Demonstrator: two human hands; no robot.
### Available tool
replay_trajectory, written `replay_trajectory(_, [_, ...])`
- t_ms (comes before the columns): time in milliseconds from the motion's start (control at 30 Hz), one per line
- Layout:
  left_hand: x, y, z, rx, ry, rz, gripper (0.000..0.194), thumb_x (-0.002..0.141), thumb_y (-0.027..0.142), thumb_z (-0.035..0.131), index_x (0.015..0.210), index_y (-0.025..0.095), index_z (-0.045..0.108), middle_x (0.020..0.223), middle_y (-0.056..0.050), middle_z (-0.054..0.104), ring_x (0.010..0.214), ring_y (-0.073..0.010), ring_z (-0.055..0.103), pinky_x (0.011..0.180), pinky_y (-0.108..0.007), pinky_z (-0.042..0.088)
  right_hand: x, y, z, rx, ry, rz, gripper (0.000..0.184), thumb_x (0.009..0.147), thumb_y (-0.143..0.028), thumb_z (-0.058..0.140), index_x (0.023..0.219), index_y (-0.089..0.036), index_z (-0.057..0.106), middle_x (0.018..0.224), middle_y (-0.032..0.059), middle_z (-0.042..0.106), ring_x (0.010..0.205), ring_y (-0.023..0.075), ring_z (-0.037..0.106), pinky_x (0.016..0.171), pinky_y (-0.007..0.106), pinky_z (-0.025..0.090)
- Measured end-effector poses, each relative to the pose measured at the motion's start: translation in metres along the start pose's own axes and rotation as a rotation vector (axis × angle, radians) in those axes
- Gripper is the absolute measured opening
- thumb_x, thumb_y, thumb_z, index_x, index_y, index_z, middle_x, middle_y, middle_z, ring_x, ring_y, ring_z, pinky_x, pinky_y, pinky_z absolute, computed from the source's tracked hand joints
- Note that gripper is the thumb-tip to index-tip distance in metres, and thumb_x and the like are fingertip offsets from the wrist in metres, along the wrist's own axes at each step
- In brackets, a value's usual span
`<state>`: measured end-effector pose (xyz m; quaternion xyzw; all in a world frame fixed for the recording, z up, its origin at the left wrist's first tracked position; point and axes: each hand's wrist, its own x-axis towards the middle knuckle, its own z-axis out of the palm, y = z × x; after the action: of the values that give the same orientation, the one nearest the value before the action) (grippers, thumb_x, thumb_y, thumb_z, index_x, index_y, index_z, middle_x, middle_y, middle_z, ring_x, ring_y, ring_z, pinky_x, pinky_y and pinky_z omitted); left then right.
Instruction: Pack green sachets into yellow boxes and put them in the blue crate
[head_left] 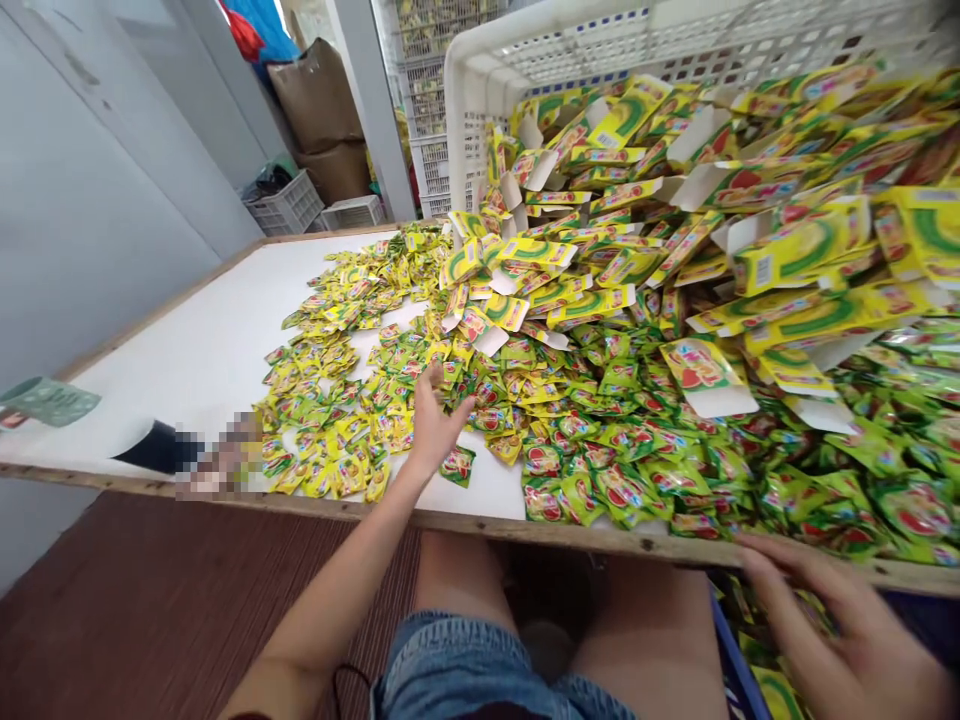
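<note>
The small green-and-yellow sachets (pixel 352 400) lie loose across the white table (pixel 187 350), a thin scatter toward nine o'clock that thickens into a deep heap toward three o'clock. My left hand (pixel 433 420) is stretched out over them near the middle of the spread, fingers loosely open and slightly curled, fingertips touching the sachets beneath; I cannot tell whether anything is pinched between them. One sachet (pixel 457 466) lies on its own just beside my wrist, at about four o'clock from the hand.

My right hand (pixel 840 630) is down at the near table edge, at about four o'clock from the left one, open and spread flat with the fingers pointing toward nine o'clock, holding nothing that I can see.

Above the sachets, from twelve to two o'clock, flattened yellow cartons (pixel 787 250) with white flaps spill from a tipped white plastic crate (pixel 480 90). At nine o'clock on the table edge sits a dark object, partly blurred, and a green packet (pixel 49 400) hangs at the far left.

Beyond the table at eleven o'clock stand brown cardboard boxes (pixel 319 100) and more white crates (pixel 289 205). My knees and denim shorts (pixel 465 665) show below the table at six o'clock.
</note>
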<state>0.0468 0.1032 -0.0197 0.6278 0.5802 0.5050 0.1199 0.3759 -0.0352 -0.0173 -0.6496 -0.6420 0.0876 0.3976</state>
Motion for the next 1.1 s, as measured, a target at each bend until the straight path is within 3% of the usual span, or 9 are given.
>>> replay_trajectory(33, [0.014,-0.005,0.003,0.115,0.062,0.06,0.072,0.072,0.041,0.063,0.13,0.013,0.028,0.129,-0.015,0.038,0.12,-0.0222,0.037,0.1,-0.037,0.031,0.0,-0.003,-0.001,0.023,-0.038,-0.018,0.028,0.083,-0.044,0.046,0.098,-0.023,0.058,0.102,0.0045,0.058,0.094,0.0219,0.054,0.083,0.035,0.04])
replay_trajectory(100, [0.04,-0.015,0.007,0.316,0.075,0.104,0.079,0.068,0.047,0.065,0.129,0.011,0.029,0.13,-0.018,0.035,0.124,-0.0278,0.031,0.103,-0.043,0.024,0.001,-0.015,0.008,0.103,-0.117,-0.065,0.024,0.085,-0.04,0.047,0.1,-0.025,0.056,0.104,0.0017,0.058,0.097,0.0186,0.053,0.084,0.031,0.04])
replay_trajectory(300, [0.086,-0.015,0.029,0.495,-0.058,0.232,0.083,0.069,0.056,0.06,0.132,0.012,0.029,0.131,-0.018,0.034,0.123,-0.0304,0.03,0.101,-0.044,0.024,0.005,-0.063,0.059,0.287,-0.285,-0.119,0.014,0.09,-0.029,0.044,0.098,-0.025,0.053,0.098,-0.0015,0.057,0.094,0.0133,0.051,0.081,0.025,0.038])
replay_trajectory(467, [0.112,-0.001,0.05,0.567,-0.315,0.368,0.055,0.079,0.036,0.053,0.128,0.015,0.04,0.119,-0.015,0.045,0.109,-0.0266,0.043,0.091,-0.037,0.035,0.005,-0.08,0.076,0.377,-0.384,-0.101,0.013,0.091,-0.028,0.042,0.096,-0.024,0.054,0.096,-0.0016,0.057,0.093,0.0135,0.05,0.08,0.026,0.036])
replay_trajectory(567, [0.118,0.001,0.049,0.643,-0.298,0.376,0.045,0.082,0.023,0.044,0.126,0.016,0.042,0.105,-0.013,0.053,0.096,-0.0244,0.05,0.081,-0.034,0.039,0.007,-0.078,0.082,0.375,-0.362,-0.099,0.013,0.09,-0.027,0.043,0.094,-0.023,0.054,0.093,-0.0016,0.058,0.09,0.0136,0.05,0.079,0.026,0.036])
replay_trajectory(667, [0.118,-0.001,0.043,0.744,-0.247,0.399,0.05,0.081,0.009,0.035,0.13,0.015,0.037,0.095,-0.012,0.056,0.089,-0.0229,0.051,0.078,-0.032,0.038,0.009,-0.074,0.087,0.365,-0.342,-0.097,0.012,0.09,-0.027,0.044,0.093,-0.022,0.055,0.091,-0.0014,0.058,0.088,0.0137,0.05,0.077,0.026,0.035])
replay_trajectory(767, [0.122,-0.004,0.039,0.822,-0.269,0.508,0.054,0.079,0.002,0.033,0.129,0.02,0.04,0.11,-0.013,0.05,0.102,-0.0238,0.046,0.084,-0.034,0.035,0.017,-0.073,0.095,0.368,-0.322,-0.127,0.014,0.09,-0.026,0.043,0.092,-0.021,0.055,0.091,-0.0003,0.058,0.087,0.0139,0.05,0.077,0.027,0.035])
replay_trajectory(867, [0.132,-0.003,0.038,0.864,-0.32,0.603,0.047,0.08,0.005,0.035,0.12,0.026,0.049,0.125,-0.011,0.039,0.113,-0.0267,0.036,0.089,-0.039,0.032,0.035,-0.079,0.111,0.269,-0.259,-0.117,0.018,0.09,-0.028,0.042,0.089,-0.018,0.056,0.091,0.0026,0.058,0.087,0.0166,0.05,0.078,0.03,0.034])
replay_trajectory(1100, [0.153,0.0,0.035,0.966,-0.424,0.728,0.046,0.075,0.006,0.045,0.116,0.025,0.052,0.127,-0.012,0.037,0.111,-0.0292,0.037,0.086,-0.041,0.031,0.09,-0.112,0.18,-0.297,-0.14,0.048,0.042,0.078,-0.046,0.056,0.089,-0.005,0.061,0.093,0.0186,0.056,0.094,0.0322,0.043,0.081,0.042,0.028])
